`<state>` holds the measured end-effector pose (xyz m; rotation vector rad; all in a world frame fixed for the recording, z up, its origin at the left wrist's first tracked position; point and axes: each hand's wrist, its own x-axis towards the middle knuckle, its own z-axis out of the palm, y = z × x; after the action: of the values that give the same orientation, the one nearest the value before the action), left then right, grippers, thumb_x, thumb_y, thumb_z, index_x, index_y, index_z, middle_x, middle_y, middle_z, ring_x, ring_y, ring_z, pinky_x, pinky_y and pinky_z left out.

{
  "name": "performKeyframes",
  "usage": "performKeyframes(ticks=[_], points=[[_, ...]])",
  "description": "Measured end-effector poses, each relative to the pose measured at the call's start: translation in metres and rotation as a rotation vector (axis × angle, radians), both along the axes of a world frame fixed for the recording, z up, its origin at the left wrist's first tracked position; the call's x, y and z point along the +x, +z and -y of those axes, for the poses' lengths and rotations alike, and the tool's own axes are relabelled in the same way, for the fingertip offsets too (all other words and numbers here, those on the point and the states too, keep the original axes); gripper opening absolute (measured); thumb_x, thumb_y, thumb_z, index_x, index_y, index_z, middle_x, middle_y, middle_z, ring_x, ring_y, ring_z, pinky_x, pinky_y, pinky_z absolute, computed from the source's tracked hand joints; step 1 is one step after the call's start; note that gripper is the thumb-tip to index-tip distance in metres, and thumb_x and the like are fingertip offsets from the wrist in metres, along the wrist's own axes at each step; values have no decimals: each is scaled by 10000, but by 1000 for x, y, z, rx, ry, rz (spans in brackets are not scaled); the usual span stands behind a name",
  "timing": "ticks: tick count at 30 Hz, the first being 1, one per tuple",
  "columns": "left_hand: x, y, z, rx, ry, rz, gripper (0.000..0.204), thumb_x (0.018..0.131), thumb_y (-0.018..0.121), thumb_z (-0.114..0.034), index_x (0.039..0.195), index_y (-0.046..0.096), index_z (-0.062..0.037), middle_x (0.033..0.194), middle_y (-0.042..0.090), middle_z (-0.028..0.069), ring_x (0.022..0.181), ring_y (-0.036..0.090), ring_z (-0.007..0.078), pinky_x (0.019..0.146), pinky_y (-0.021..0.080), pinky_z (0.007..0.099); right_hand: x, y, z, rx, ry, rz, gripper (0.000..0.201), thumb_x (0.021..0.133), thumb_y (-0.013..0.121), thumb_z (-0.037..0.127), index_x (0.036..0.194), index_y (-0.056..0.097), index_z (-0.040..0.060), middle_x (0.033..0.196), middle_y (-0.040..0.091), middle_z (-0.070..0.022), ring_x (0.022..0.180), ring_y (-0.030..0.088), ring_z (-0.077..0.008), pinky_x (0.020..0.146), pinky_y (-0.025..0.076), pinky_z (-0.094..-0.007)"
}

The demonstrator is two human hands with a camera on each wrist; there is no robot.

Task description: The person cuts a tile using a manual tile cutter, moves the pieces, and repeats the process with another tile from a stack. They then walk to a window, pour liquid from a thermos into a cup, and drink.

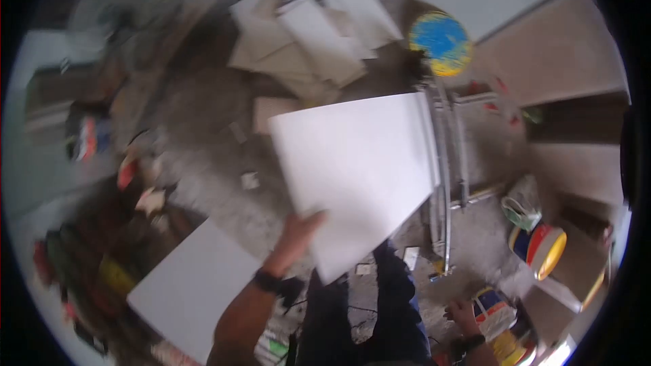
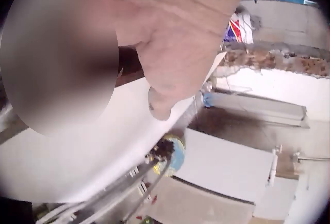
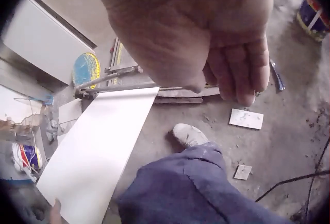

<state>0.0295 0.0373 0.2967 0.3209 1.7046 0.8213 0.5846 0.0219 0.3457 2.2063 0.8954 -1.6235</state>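
A large white board (image 1: 359, 169) is tilted in front of the legs, its left edge gripped by the left hand (image 1: 295, 240), thumb on the near face. In the left wrist view the left hand (image 2: 170, 44) lies over the board (image 2: 103, 136). The right hand (image 1: 462, 317) is away from the board, low at the right near a paint bucket (image 1: 494, 312). Seen in the right wrist view, the right hand (image 3: 206, 38) holds nothing, its fingers loosely bent above the floor, while the board (image 3: 103, 147) stands to its lower left.
Beside the board is a metal frame (image 1: 444, 183), with a blue and yellow round lid (image 1: 441, 43) behind it. Several loose boards (image 1: 298, 41) lie at the back. Another white board (image 1: 196, 285) is at the lower left. A tipped bucket (image 1: 539, 249) and small tile pieces (image 3: 246, 119) are on the right.
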Motion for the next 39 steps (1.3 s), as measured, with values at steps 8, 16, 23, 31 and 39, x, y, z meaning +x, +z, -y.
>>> performKeyframes(ticks=[8, 16, 23, 31, 39], points=[[99, 89, -10, -11, -11, -338, 407, 896, 604, -360, 825, 670, 34, 635, 629, 201, 627, 669, 302, 584, 495, 420, 37, 40, -30, 187, 461, -167, 256, 872, 587, 190, 992, 635, -31, 762, 656, -127, 599, 653, -212, 522, 543, -339], [9, 258, 146, -52, 389, -431, 326, 897, 604, -278, 987, 662, 30, 773, 695, 120, 685, 655, 224, 664, 523, 375, 84, 44, -63, 98, -30, -40, 150, 882, 545, 175, 913, 555, 29, 692, 613, -128, 522, 619, -233, 434, 519, -362], [-55, 256, 282, -385, 229, -618, 335, 864, 591, -301, 935, 676, 15, 819, 681, 221, 807, 680, 363, 714, 525, 429, 19, 66, -16, 90, -24, -59, 176, 889, 531, 184, 932, 545, 14, 698, 605, -120, 467, 572, -219, 428, 502, -355], [-158, 210, 414, -532, 242, -714, 334, 834, 604, -302, 895, 695, 14, 824, 675, 247, 838, 663, 400, 755, 519, 456, -33, 108, 53, 108, 212, -96, 283, 905, 573, 251, 966, 571, -25, 716, 619, -131, 536, 632, -229, 444, 543, -349], [-187, 162, 524, -559, 307, -750, 373, 800, 595, -345, 818, 690, 15, 789, 669, 248, 816, 653, 418, 765, 519, 470, -111, 178, 64, 266, 188, -65, 268, 913, 552, 231, 976, 565, -29, 781, 640, -150, 578, 660, -238, 458, 530, -318]])
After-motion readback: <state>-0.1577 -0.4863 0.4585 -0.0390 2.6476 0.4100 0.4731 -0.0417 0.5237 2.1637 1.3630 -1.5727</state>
